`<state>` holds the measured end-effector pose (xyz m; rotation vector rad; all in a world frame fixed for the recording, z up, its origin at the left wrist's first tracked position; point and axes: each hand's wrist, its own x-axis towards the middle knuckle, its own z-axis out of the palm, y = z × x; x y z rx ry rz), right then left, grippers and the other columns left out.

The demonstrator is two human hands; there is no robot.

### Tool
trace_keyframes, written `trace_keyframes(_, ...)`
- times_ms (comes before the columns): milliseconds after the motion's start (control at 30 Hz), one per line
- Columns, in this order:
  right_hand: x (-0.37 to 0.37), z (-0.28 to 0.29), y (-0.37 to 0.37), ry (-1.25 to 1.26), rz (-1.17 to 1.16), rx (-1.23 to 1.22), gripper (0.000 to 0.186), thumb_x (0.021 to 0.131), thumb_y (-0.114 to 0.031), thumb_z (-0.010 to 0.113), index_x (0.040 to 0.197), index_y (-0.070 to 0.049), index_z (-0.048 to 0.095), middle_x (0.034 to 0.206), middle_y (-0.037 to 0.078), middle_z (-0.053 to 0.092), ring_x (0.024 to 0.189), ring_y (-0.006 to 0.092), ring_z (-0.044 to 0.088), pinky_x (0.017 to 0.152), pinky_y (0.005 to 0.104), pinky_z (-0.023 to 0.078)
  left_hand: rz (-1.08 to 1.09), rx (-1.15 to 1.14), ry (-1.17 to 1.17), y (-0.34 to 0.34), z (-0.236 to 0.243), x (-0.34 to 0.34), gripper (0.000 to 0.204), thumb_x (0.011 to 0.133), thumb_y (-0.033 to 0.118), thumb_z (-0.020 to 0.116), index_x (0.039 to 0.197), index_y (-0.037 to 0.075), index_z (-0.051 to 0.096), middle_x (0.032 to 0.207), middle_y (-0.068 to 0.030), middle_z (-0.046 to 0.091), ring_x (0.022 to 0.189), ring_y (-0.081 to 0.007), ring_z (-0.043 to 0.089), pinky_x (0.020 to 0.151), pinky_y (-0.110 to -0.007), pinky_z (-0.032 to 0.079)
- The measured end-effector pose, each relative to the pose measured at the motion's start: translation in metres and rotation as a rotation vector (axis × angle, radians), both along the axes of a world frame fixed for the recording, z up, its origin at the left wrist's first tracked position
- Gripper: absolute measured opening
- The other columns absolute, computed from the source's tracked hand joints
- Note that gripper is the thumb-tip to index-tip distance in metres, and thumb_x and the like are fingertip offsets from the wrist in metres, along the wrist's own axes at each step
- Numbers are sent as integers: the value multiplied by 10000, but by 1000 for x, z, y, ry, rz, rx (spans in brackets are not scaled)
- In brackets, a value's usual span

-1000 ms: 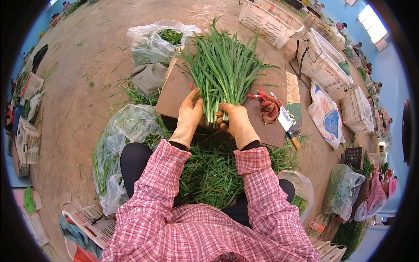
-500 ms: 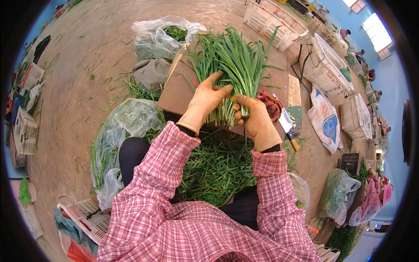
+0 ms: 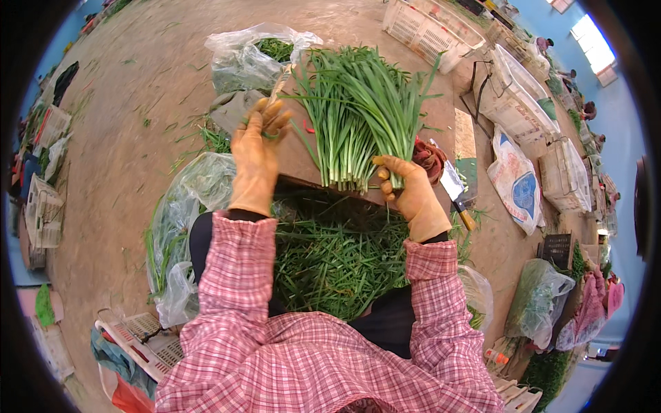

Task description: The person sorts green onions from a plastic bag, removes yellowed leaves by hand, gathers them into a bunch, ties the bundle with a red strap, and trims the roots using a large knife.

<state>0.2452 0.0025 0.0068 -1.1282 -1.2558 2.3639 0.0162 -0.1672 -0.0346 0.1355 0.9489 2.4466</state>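
A thick bunch of garlic chives (image 3: 344,117), long flat green leaves with pale cut stems, lies on a brown board (image 3: 303,155) in front of me. My right hand (image 3: 410,193), in a tan rubber glove, closes on the stem ends at the bunch's right side. My left hand (image 3: 258,155), gloved alike, is raised off the board's left edge, apart from the bunch. Its fingers are loosely bent and spread, with a small green scrap showing against them. Right of my right hand lie dark red ties (image 3: 429,162) and a knife (image 3: 454,189) with a yellowish handle.
Cut green trimmings (image 3: 337,265) are heaped below the board, between my knees. Clear plastic bags (image 3: 227,58) with greens stand left of the board. White plastic crates (image 3: 513,96) and a printed sack (image 3: 515,182) stand to the right. Other people sit along the right wall.
My left hand has moved from the chive stems to the left and up off the bunch. My right hand stays on the stem ends.
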Motion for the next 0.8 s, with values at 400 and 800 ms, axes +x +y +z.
trace_keyframes(400,-50,64,19,130,-108,313,253,917,-221,663,1033,4,671,771,75,657,542,159,583,459,286,435,-343,-873,642,20,-62,20,469,982,178,542,1400,-28,489,1365,-178,573,1242,-233,549,1039,-324,422)
trace_keyframes(800,-69,-27,-21,-388,-39,164,340,907,-235,672,1108,28,598,822,114,676,559,207,631,440,321,486,-567,-1098,670,76,10,46,1013,864,583,651,1560,24,171,1451,-299,443,1388,-369,409,1119,-402,354)
